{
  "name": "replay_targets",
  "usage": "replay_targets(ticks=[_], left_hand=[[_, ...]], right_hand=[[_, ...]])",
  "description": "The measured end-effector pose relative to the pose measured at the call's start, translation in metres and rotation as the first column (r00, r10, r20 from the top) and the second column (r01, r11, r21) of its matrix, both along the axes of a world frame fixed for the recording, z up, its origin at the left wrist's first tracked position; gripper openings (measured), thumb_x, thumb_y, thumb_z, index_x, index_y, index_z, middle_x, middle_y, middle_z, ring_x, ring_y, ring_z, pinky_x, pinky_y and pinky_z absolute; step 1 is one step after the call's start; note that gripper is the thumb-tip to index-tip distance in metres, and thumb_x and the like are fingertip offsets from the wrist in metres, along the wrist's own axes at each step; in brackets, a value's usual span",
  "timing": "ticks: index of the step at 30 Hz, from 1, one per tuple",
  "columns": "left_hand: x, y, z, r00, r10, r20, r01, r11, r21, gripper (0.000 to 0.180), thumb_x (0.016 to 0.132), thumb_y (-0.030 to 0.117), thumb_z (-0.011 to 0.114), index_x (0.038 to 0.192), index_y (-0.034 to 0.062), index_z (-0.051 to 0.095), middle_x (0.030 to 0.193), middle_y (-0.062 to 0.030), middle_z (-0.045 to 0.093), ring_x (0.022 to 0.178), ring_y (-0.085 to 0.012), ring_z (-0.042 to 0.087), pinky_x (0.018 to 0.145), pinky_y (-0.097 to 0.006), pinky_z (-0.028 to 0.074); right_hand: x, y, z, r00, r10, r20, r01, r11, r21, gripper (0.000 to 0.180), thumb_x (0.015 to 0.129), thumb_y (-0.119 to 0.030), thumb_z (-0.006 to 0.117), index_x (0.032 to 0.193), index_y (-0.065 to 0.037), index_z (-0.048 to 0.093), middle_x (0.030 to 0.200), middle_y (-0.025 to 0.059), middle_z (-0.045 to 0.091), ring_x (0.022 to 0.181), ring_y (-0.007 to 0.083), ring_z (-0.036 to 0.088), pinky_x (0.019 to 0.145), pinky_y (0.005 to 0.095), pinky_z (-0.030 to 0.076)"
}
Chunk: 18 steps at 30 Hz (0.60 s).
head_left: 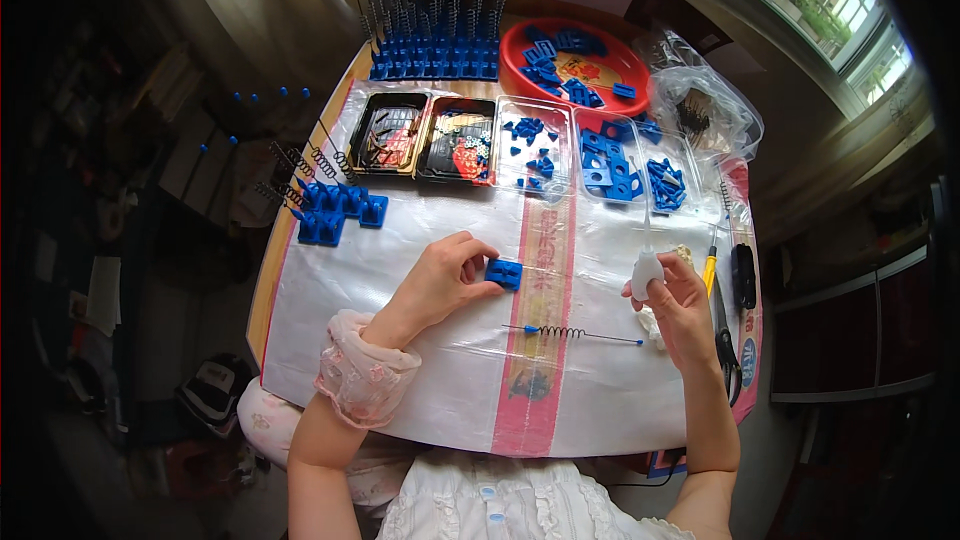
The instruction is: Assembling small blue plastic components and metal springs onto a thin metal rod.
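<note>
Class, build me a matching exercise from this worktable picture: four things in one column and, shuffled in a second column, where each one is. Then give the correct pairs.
Things:
1. small blue plastic block
2. white squeeze bottle
3. rod with a spring
4. red round tray

Places:
A. at the far edge of the table, holding blue parts
B. in the right hand
C. lying on the white cover between both hands
D. at the fingertips of the left hand

Pairs: 1-D, 2-B, 3-C, 4-A
</note>
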<state>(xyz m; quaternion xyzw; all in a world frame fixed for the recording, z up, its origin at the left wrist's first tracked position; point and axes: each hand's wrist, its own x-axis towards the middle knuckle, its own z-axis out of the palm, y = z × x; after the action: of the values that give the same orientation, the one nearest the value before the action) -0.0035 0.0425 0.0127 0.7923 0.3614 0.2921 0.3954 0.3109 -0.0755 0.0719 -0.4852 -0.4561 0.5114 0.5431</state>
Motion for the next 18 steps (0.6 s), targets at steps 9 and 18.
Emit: replay_targets(ticks=[9, 18], left_hand=[[-0.004, 0.004, 0.001, 0.999, -0.018, 0.040, 0.023, 0.991, -0.133, 0.036, 0.076, 0.003, 0.089, 0.107, -0.0004, 0.071, 0.092, -0.0059, 0.065, 0.077, -0.0113, 0.062, 0.071, -0.024, 0.056], [-0.002, 0.003, 0.002, 1.000, 0.002, 0.024, 0.001, 0.993, -0.118, 0.031, 0.078, 0.003, 0.088, 0.103, -0.0005, 0.071, 0.091, -0.0056, 0.065, 0.075, -0.0110, 0.062, 0.070, -0.024, 0.056]], right_hand=[[-0.005, -0.001, -0.026, 0.992, -0.081, -0.097, 0.077, 0.996, -0.047, 0.024, 0.102, -0.012, 0.068, 0.122, -0.003, 0.061, 0.099, 0.0034, 0.065, 0.079, 0.0089, 0.057, 0.069, 0.0247, 0.043], [-0.005, -0.002, -0.032, 0.970, -0.139, -0.199, 0.114, 0.985, -0.130, 0.017, 0.100, -0.012, 0.068, 0.113, -0.007, 0.058, 0.092, 0.0001, 0.063, 0.074, 0.0042, 0.051, 0.063, 0.0209, 0.037]])
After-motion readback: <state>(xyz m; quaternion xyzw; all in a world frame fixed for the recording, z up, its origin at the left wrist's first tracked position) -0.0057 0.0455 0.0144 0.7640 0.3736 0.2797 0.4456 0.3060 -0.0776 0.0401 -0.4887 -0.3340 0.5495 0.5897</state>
